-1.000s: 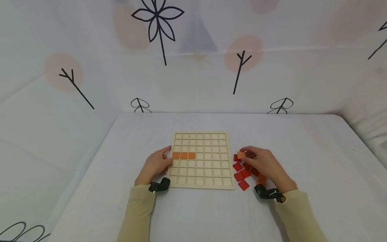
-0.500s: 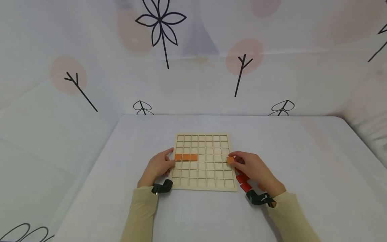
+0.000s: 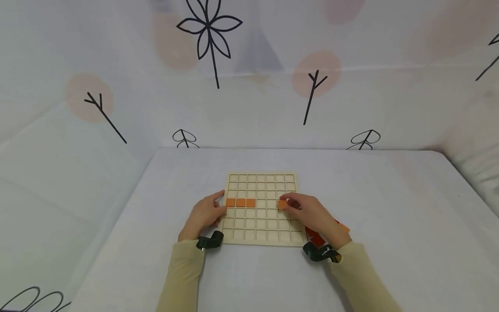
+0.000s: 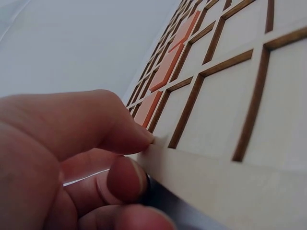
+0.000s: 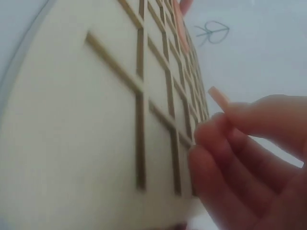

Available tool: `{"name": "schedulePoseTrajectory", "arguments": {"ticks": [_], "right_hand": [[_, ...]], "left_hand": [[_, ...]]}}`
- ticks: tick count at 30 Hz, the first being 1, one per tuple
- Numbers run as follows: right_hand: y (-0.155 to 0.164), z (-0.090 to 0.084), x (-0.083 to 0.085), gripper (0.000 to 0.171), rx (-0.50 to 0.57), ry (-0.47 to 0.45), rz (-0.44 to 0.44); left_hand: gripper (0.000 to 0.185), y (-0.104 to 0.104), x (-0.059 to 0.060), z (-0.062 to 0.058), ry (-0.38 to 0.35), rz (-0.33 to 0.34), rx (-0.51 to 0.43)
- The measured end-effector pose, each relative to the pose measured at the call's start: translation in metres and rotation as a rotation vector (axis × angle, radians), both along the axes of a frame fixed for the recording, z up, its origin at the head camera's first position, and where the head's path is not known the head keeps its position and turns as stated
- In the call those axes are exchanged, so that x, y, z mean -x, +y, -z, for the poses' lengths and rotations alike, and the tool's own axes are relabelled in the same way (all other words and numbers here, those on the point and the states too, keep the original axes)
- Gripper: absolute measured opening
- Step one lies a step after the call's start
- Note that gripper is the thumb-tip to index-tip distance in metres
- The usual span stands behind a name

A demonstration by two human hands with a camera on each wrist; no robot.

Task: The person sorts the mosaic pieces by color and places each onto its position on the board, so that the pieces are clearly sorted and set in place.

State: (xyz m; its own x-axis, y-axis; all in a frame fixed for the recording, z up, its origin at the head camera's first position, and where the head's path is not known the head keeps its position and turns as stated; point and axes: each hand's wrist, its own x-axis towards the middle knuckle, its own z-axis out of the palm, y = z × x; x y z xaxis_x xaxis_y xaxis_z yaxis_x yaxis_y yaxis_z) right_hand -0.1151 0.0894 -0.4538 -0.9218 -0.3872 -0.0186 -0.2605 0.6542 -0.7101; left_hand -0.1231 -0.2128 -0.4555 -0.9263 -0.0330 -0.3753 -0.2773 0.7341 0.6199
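A pale wooden grid board [image 3: 262, 234] lies flat on the white table. Three orange tiles [image 3: 240, 202] fill a row of cells near its left edge, also seen in the left wrist view [image 4: 165, 74]. My left hand [image 3: 203, 213] grips the board's left edge [image 4: 158, 158] with thumb and fingers. My right hand [image 3: 308, 212] hovers over the board's right side and pinches one orange tile [image 3: 282, 204] at its fingertips, held just above the cells [image 5: 218, 98].
Loose red tiles [image 3: 316, 238] and an orange one [image 3: 344, 227] lie on the table right of the board, partly hidden by my right wrist. A patterned white cloth backdrop rises behind and at both sides.
My right hand lifted an orange tile from the pile and carried it leftward over the board's right columns. My left hand stayed on the board's left edge.
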Motion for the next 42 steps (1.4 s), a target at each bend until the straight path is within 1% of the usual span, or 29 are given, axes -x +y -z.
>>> {"name": "schedulePoseTrajectory", "arguments": {"ticks": [6,13,20,25,31,37,42], "right_hand": [[-0.013,0.003,0.006,0.029,0.013,-0.04,0.01],[-0.028,0.005,0.012,0.029,0.031,-0.079,0.033],[-0.041,0.007,0.016,0.028,0.083,-0.147,0.047],[-0.042,0.007,0.016,0.027,0.09,-0.138,0.068],[-0.047,0.008,0.016,0.027,0.095,-0.129,0.085],[-0.052,0.008,0.014,0.027,0.038,-0.109,0.125],[-0.055,0.008,0.013,0.026,-0.02,-0.083,0.138]], "left_hand": [[0.067,0.002,0.0,0.001,0.0,0.008,0.003],[0.066,0.001,0.002,0.001,0.02,0.027,0.007],[0.065,0.001,-0.001,0.002,-0.003,0.006,0.005],[0.065,0.001,0.0,0.001,0.004,0.027,0.008],[0.065,-0.001,0.001,0.001,0.009,0.01,0.015],[0.066,-0.001,0.002,0.002,0.005,0.019,0.011],[0.066,0.0,0.002,0.0,0.015,0.025,0.022]]}}
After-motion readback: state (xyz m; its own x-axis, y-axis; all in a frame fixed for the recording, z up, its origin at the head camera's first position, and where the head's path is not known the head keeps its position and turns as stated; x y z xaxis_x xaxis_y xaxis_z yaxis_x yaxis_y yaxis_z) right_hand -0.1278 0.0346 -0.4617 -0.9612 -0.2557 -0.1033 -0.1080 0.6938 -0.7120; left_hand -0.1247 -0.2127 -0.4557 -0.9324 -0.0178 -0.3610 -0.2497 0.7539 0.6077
